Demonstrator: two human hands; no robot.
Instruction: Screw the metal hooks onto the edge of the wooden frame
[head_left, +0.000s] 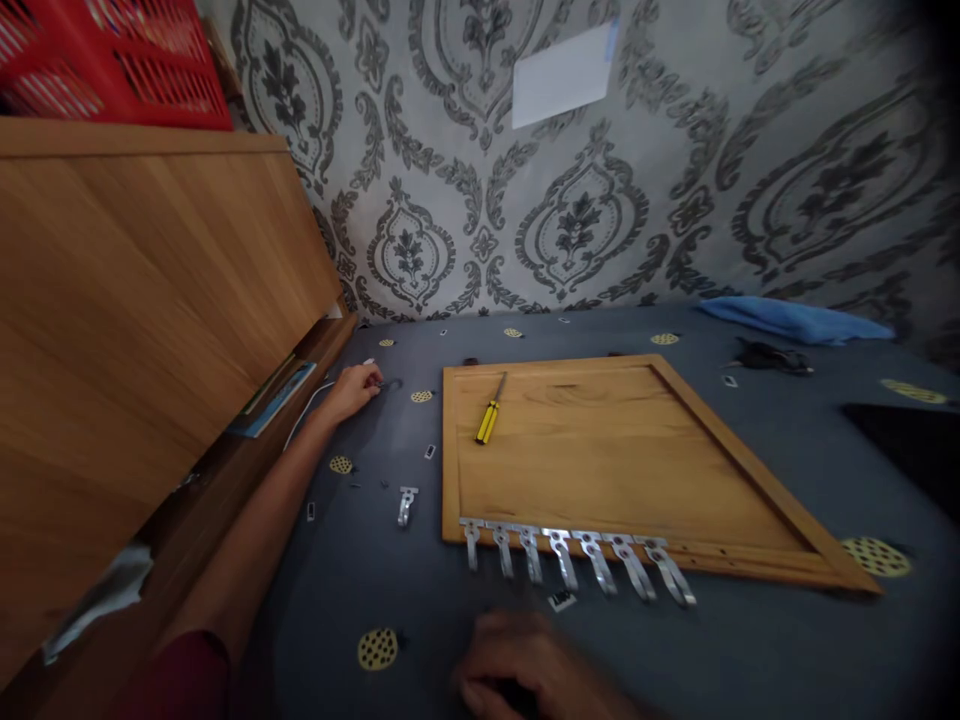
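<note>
My left hand (352, 388) reaches far out across the grey-blue patterned surface (360, 560), its fingers curled on a small dark item (391, 383) I cannot make out. A white cable (309, 405) runs beside that hand. My right hand (525, 670) rests low at the near edge, blurred, with the fingers bent over something dark. A wooden framed panel (600, 460) lies flat between them. Several metal hook brackets (574, 558) line its near rail. A yellow-handled screwdriver (489, 415) lies on the panel. One loose metal bracket (406, 505) lies left of it.
A large wooden cabinet (135, 300) stands tilted along the left, with a red plastic crate (112, 60) on top. Blue cloth (795, 320) and a dark object (769, 356) lie at the far right. Patterned wallpaper (585, 200) backs the scene. Small bits are scattered on the surface.
</note>
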